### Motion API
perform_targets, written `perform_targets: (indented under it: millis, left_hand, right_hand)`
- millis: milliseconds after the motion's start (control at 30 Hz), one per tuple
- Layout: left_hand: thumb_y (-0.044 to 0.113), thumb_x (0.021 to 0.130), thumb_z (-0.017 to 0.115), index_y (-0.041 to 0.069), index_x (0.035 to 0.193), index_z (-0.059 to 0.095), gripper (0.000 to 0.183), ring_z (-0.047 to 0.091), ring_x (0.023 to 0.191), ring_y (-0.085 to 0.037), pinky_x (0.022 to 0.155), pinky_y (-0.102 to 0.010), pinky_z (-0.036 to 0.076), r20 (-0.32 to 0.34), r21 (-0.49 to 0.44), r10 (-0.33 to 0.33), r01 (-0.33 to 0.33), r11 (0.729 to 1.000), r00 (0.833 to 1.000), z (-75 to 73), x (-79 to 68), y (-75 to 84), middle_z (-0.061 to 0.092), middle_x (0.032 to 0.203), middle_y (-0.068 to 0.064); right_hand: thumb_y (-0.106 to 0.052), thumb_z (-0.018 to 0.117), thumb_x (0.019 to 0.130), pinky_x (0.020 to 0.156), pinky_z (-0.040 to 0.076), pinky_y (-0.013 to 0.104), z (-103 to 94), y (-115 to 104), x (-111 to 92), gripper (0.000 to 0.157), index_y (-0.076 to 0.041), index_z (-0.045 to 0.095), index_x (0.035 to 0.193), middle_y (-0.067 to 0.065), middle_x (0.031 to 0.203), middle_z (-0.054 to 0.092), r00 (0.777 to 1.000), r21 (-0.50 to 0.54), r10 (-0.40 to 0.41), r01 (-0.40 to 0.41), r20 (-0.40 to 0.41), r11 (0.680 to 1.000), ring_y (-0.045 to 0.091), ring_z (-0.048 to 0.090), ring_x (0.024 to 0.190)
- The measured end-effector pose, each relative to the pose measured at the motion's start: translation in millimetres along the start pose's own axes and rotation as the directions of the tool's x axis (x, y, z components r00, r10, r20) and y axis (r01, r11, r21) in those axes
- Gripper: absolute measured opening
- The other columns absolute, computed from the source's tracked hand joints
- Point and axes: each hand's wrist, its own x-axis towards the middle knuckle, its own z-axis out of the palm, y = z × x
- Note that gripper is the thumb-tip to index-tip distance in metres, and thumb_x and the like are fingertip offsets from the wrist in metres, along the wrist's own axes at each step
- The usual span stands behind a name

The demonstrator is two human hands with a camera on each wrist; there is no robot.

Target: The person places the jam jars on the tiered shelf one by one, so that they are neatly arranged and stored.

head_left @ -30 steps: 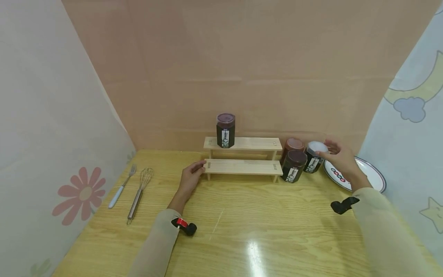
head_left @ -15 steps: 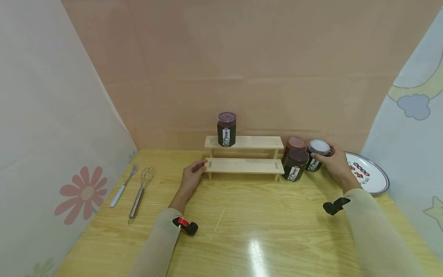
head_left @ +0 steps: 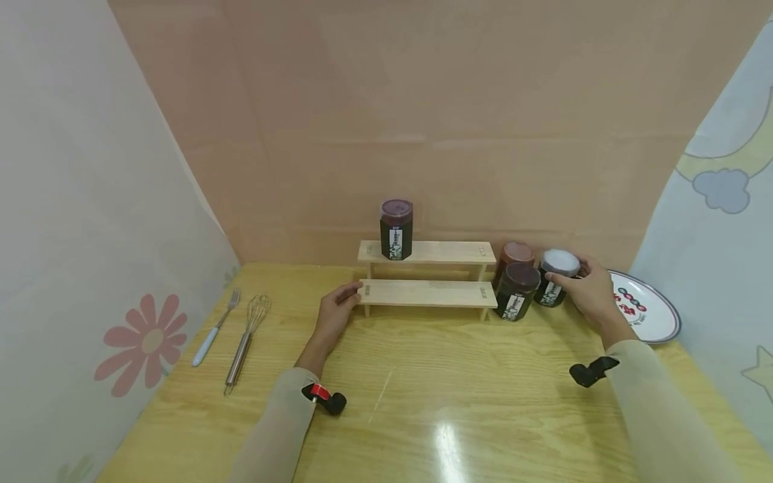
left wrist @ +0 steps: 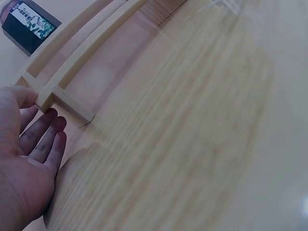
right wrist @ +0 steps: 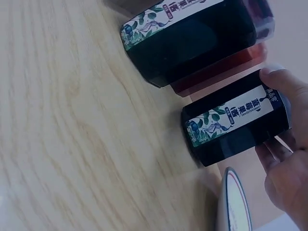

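My right hand (head_left: 590, 290) grips a dark jar with a white lid (head_left: 551, 292), thumb on the front and fingers behind. In the right wrist view this jam jar (right wrist: 236, 118) has a white blueberry label and stands at the table surface. Two more jars stand beside it, one dark-lidded (head_left: 517, 295) in front and one reddish (head_left: 516, 251) behind. My left hand (head_left: 333, 314) pinches the left end of the two-tier wooden shelf's lower board (head_left: 427, 292); in the left wrist view the thumb lies over the board (left wrist: 72, 72). Another purple-lidded jar (head_left: 396, 231) stands on the upper board's left part.
A white oval plate (head_left: 661, 315) with a dark rim and red print lies right of the jars, partly behind my right hand. A fork (head_left: 213, 332) and a wire whisk (head_left: 244, 345) lie on the table's left. A backdrop wall (head_left: 453, 134) rises behind the shelf.
My right hand has moved in from the right and closed round the white-lidded jar. More of the plate shows now. The left hand stays at the shelf end.
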Motion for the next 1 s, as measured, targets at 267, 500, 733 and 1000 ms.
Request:
perform_targets:
  millis: [267,500,733,1000]
  left_hand:
    - [0.017,0.103,0.064,0.010,0.137,0.067,0.035,0.054,0.139,-0.025,0.114,-0.038,0.049,0.011,-0.004,0.002,-0.002,1.000,1.000,-1.6,0.7,-0.4,0.060,0.148,-0.010]
    - [0.009,0.103,0.061,0.003,0.137,0.065,0.034,0.055,0.137,-0.029,0.111,-0.034,0.050,0.015,0.020,-0.020,0.020,1.000,1.000,0.3,-10.4,19.3,0.060,0.147,-0.016]
    - [0.009,0.103,0.061,0.003,0.136,0.066,0.034,0.056,0.137,-0.030,0.112,-0.037,0.049,0.005,0.016,-0.023,0.023,1.000,1.000,2.5,-18.4,30.8,0.061,0.146,-0.016]
    - [0.007,0.102,0.063,0.002,0.134,0.067,0.033,0.057,0.134,-0.028,0.101,-0.020,0.052,-0.005,0.016,-0.024,0.024,1.000,1.000,2.7,-17.4,31.2,0.062,0.145,-0.016]
  right_hand:
    - [-0.040,0.075,0.094,0.075,0.046,0.006,-15.3,-15.8,-7.8,0.091,-0.002,0.027,0.162,0.018,0.147,0.046,1.000,-0.005,-0.017,0.018,0.013,1.000,0.002,0.047,0.110]
    - [-0.042,0.074,0.094,0.075,0.043,0.004,-28.3,-34.1,-13.7,0.090,-0.002,0.029,0.161,0.018,0.147,0.047,1.000,-0.051,-0.022,0.022,-0.005,0.998,0.010,0.049,0.115]
    - [-0.039,0.075,0.094,0.079,0.043,0.001,-37.1,-53.0,-16.1,0.089,-0.001,0.030,0.161,0.017,0.147,0.048,0.999,-0.025,-0.040,0.039,-0.033,0.999,0.007,0.050,0.117]
    - [-0.043,0.077,0.092,0.079,0.046,0.003,-38.5,-91.8,-19.8,0.092,-0.005,0.029,0.161,0.013,0.146,0.048,0.997,-0.006,-0.061,0.061,-0.043,0.998,0.009,0.049,0.119]
